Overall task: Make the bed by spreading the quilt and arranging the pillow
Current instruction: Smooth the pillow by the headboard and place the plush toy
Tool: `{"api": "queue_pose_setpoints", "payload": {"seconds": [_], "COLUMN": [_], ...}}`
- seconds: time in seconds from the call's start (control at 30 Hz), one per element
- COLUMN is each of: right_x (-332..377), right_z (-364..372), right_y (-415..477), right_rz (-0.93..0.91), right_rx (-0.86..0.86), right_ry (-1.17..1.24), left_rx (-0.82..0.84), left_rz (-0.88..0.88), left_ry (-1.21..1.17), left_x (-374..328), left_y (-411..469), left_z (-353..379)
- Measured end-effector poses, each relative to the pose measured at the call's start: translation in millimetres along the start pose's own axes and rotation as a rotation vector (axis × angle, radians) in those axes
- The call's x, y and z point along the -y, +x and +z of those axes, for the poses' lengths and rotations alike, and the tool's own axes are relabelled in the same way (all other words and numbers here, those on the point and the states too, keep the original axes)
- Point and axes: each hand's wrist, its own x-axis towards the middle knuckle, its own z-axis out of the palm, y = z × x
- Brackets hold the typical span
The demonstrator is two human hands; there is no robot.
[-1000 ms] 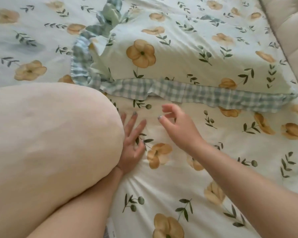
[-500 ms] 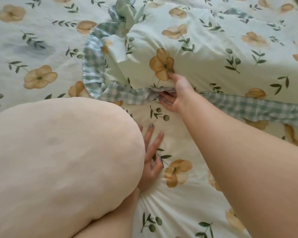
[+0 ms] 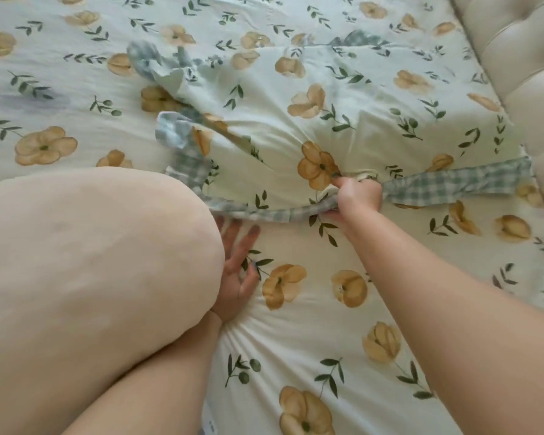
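A floral pillow (image 3: 343, 98) with a green gingham ruffle (image 3: 453, 185) lies across the head of the bed. My right hand (image 3: 357, 196) is shut on its near edge, bunching the ruffle and cover together in the fist. The pillow's left end is crumpled and folded over. My left hand (image 3: 237, 271) lies flat on the floral sheet (image 3: 296, 340), fingers spread, beside a plain cream pillow (image 3: 91, 277). That pillow fills the lower left and sits over my left forearm. No quilt is in view.
A cream tufted headboard (image 3: 515, 58) runs along the right edge, touching the floral pillow's right end. The floral sheet stretches beyond the pillow to the upper left and toward me at the bottom.
My right hand reached forward from above the sheet and closed on the floral pillow's near edge, which now bunches in my fist. The pillow's left end has crumpled. My left hand stayed put.
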Motion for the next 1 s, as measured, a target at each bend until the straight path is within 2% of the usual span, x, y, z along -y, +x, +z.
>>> {"api": "queue_pose_setpoints", "payload": {"seconds": [0.07,0.13,0.2,0.23,0.3,0.4,0.47,0.5,0.57,0.63,0.67,0.73,0.8,0.87,1.0], "right_x": [-7,-17,-33,-42,-65,-95,-107,-113,-117,-120,-119,-114,-100,-81,-44], "right_z": [-35,-77,-128,-156,-210,-279,-295,-296,-283,-274,-268,-280,-294,-311,-360], "right_y": [0,4,9,9,12,10,-1,-4,-20,-36,-44,-61,-72,-76,-76], "right_rz": [-0.029,-0.025,-0.018,-0.025,0.011,0.128,0.172,0.164,0.151,0.299,0.378,0.431,0.409,0.359,0.176], "right_rx": [-0.052,-0.137,-0.231,-0.237,-0.235,-0.266,-0.255,-0.241,-0.198,-0.115,-0.063,0.054,0.178,0.215,0.214], "right_ry": [-0.036,-0.061,-0.119,-0.191,-0.324,-0.397,-0.391,-0.365,-0.270,-0.029,0.048,0.081,0.078,0.122,0.316], "left_rx": [-0.056,-0.090,-0.057,-0.022,0.100,-0.171,-0.290,-0.245,0.054,0.303,0.349,0.374,0.387,0.419,0.357], "left_rz": [-0.039,-0.026,-0.043,-0.105,-0.384,-0.784,-0.692,-0.635,-0.539,-0.537,-0.563,-0.597,-0.637,-0.624,-0.395], "left_ry": [-0.128,-0.146,-0.129,-0.129,-0.191,-0.516,-0.564,-0.554,-0.585,-0.465,-0.415,-0.443,-0.544,-0.628,-0.714], "left_x": [-14,-20,-18,-19,-25,-66,-103,-123,-156,-181,-182,-181,-176,-186,-245], "left_y": [1,-3,-9,-8,-11,-7,-2,2,4,3,5,3,-1,-7,-14], "left_z": [-7,-12,-17,-18,-20,-21,-27,-27,-17,-8,-7,-7,-10,-16,-19]}}
